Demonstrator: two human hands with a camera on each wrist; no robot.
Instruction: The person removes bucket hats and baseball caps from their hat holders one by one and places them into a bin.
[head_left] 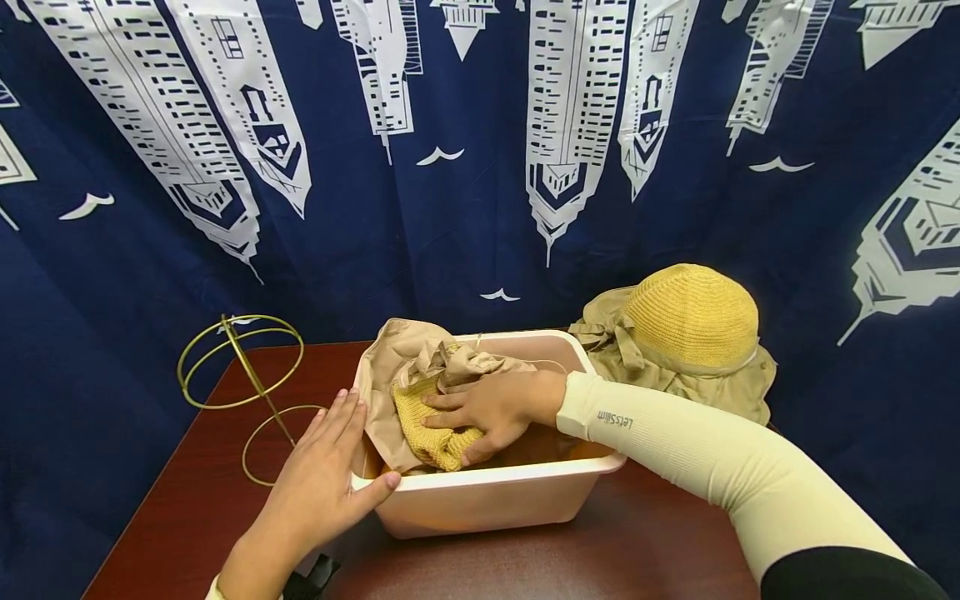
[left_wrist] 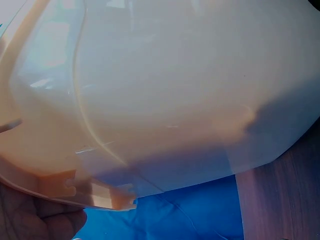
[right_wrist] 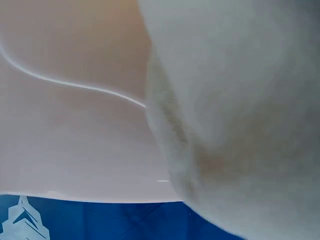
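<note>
A white plastic bin (head_left: 495, 492) stands on the table, holding a folded sun hat (head_left: 420, 421) with a yellow woven crown and beige cloth brim. My right hand (head_left: 487, 412) reaches into the bin with fingers extended and presses on the yellow crown. At the bin's front left corner, my left hand (head_left: 318, 479) rests against the rim, fingers straight along the left side and thumb on the front edge. The left wrist view shows the bin's wall (left_wrist: 165, 90) close up. In the right wrist view a pale sleeve (right_wrist: 240, 120) covers much of the picture, hiding the right hand.
A second yellow hat (head_left: 693, 321) with a beige cloth brim and bow lies right of the bin. On the left stands a gold wire hat stand (head_left: 258, 387). The dark red table (head_left: 202, 475) backs onto a blue curtain (head_left: 450, 225) with white building prints.
</note>
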